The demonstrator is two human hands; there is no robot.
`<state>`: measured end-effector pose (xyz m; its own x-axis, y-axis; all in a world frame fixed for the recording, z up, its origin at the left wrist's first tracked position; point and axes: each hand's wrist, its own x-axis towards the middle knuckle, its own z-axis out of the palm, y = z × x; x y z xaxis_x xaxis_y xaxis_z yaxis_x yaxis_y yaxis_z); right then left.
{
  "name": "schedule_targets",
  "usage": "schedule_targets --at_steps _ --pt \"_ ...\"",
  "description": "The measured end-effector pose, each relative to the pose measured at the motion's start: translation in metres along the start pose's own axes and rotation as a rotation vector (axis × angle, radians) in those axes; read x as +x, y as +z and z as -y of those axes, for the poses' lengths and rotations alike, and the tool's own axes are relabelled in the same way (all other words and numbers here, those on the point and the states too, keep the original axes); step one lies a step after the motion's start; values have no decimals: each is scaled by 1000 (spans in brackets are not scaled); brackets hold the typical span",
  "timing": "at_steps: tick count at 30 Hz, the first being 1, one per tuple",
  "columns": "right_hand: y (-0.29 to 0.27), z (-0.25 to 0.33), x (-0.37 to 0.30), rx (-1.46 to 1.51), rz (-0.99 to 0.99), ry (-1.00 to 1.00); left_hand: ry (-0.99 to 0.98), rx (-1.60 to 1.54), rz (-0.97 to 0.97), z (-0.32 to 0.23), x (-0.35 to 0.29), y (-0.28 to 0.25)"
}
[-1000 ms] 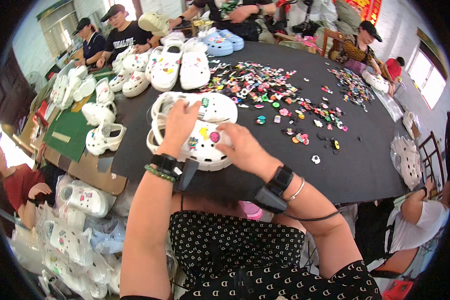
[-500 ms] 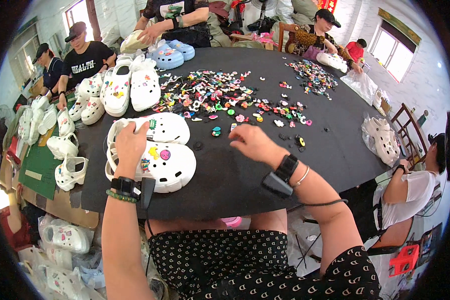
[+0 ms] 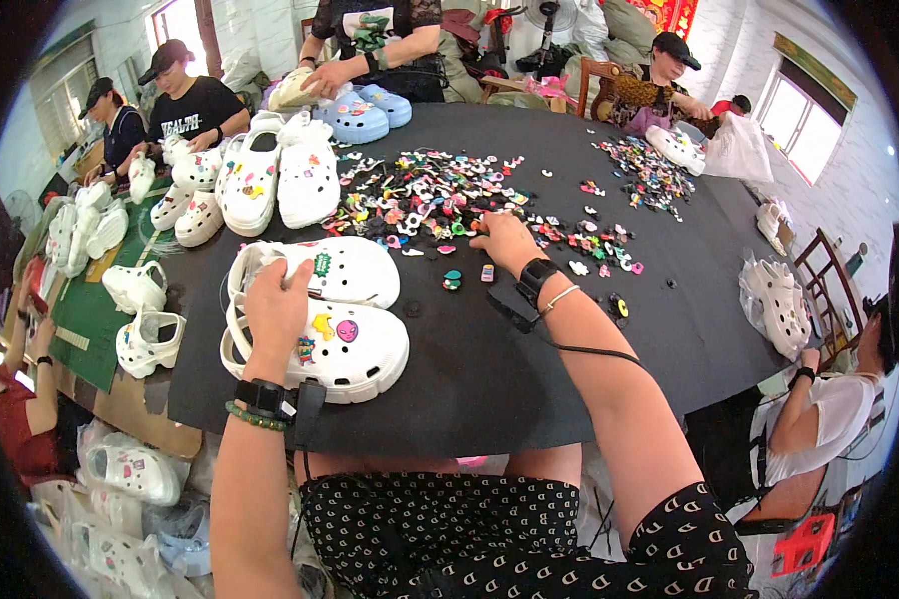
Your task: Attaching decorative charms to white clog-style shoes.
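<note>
Clog (image 3: 345, 349) under left hand (image 3: 275, 309) — long axis L-R, toe right.

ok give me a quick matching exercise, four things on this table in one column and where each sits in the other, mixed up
Things:
1. left hand
2. right hand
3. blue clogs
4. white clogs with charms

Places:
A. far edge of the black table
B. reaching into the pile of small coloured charms
C. resting on the near white pair
D. nearest the person, under the left hand

Pairs: 1-C, 2-B, 3-A, 4-D
</note>
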<state>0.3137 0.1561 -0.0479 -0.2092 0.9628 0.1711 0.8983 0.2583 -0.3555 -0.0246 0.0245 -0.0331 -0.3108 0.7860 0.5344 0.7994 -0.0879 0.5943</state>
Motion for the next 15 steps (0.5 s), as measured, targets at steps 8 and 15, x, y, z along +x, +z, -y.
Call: schedule_targets --at_steps 8,15 --pt "-10 -4 -16 -37 -65 -33 -26 22 20 -11 0 -4" --pt "-35 8 -22 -163 167 111 -17 -104 93 -11 -4 -10"
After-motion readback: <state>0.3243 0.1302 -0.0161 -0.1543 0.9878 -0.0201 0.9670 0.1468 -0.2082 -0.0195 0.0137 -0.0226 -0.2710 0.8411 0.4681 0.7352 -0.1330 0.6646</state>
